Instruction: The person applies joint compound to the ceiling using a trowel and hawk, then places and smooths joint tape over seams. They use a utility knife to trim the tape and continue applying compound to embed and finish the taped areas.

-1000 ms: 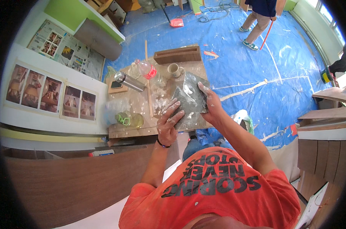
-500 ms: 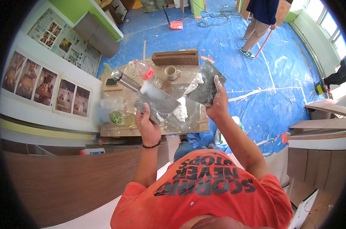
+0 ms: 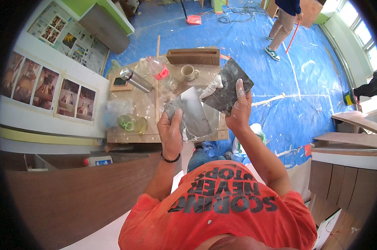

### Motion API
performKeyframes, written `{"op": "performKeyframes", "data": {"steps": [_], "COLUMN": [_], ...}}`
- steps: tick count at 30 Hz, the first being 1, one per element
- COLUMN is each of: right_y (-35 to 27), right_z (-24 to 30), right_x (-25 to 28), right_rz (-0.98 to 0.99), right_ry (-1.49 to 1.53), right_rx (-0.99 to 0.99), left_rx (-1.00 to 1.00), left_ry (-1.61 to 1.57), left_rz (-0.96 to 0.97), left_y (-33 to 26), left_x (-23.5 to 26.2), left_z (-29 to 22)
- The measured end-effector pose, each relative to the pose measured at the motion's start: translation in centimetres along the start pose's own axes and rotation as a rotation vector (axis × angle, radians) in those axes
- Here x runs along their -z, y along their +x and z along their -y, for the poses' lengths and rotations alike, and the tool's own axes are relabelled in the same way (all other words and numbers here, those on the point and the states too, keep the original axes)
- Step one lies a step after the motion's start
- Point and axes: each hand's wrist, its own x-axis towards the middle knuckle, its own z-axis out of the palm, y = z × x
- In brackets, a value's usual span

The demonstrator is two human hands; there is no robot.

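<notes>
My left hand [image 3: 170, 133] is closed on the near left edge of a flat rectangular grey metal plate [image 3: 192, 112], thumb on top. Its surface is smooth and shiny, with a little white smear near the lower edge. My right hand [image 3: 239, 111] grips a darker square plate [image 3: 228, 96], its thumb lying white with paste across the face and its fingers mostly underneath. A lump of white putty [image 3: 213, 86] clings to the left edge of that dark plate. The two plates are held close together over the near right part of the wooden worktable [image 3: 146, 102].
On the table stand a mug [image 3: 189, 73], a clear bottle with a red label [image 3: 157, 68], a lying steel flask [image 3: 137, 81], a phone [image 3: 120, 82], a greenish bottle [image 3: 134, 125] and a brown wooden box [image 3: 192, 57]. Blue sheeting [image 3: 280, 112] covers the floor; a person [image 3: 282, 27] stands at the far right.
My left hand has turned its plate and moved it right, leaving the flask in full view. The putty lump hanging between the plates no longer shows. My right hand has shifted slightly.
</notes>
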Motion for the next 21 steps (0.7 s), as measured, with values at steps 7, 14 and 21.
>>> {"op": "performKeyframes", "data": {"steps": [7,14,21], "right_y": [-2.5,-5.0,-1.8], "right_z": [-0.3,2.6,8.3], "right_x": [-0.2,1.1,2.0], "right_rz": [0.277,0.467,0.84], "right_ry": [-0.668,-0.962,-1.514], "right_rx": [0.126,0.041,1.117], "left_rx": [-0.033,-0.212,0.125], "left_ry": [-0.099,-0.15,-0.631], "left_rz": [-0.094,-0.122,-0.127], "left_y": [3.1,6.0,5.0], "left_x": [-2.3,-2.7,-0.7], "left_z": [0.9,0.3,-3.1]}}
